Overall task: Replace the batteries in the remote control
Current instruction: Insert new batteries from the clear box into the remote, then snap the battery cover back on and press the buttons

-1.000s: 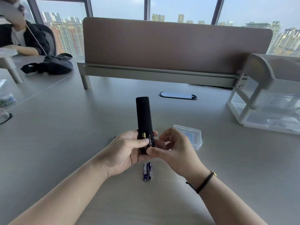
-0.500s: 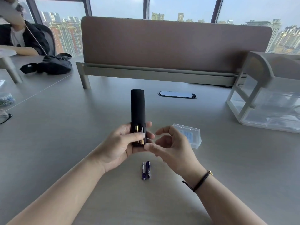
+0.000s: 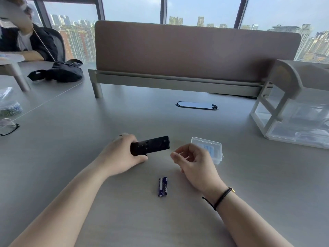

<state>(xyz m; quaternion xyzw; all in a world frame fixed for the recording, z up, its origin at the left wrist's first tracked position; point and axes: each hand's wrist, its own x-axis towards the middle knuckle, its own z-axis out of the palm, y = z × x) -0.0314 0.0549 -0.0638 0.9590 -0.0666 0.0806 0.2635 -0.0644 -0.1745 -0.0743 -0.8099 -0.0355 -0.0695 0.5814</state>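
Observation:
My left hand (image 3: 121,155) grips the black remote control (image 3: 151,144) by its near end. The remote lies almost level, button side up, pointing to the right just above the grey desk (image 3: 89,136). My right hand (image 3: 194,163) hovers to the right of the remote, fingers loosely curled and apart, holding nothing. Two blue batteries (image 3: 162,186) lie side by side on the desk between my forearms. A small clear plastic battery case (image 3: 212,148) sits behind my right hand, partly hidden by it.
A clear drawer organiser (image 3: 292,111) stands at the right. A brown desk divider (image 3: 187,50) runs along the back, with an oval cable grommet (image 3: 196,105) before it. At left are glasses (image 3: 8,126), a black bag (image 3: 60,72) and a seated person (image 3: 23,40).
My left hand has turned the remote from upright, battery bay facing me, to lying sideways with its buttons up. My right hand has let go and drawn back to the right.

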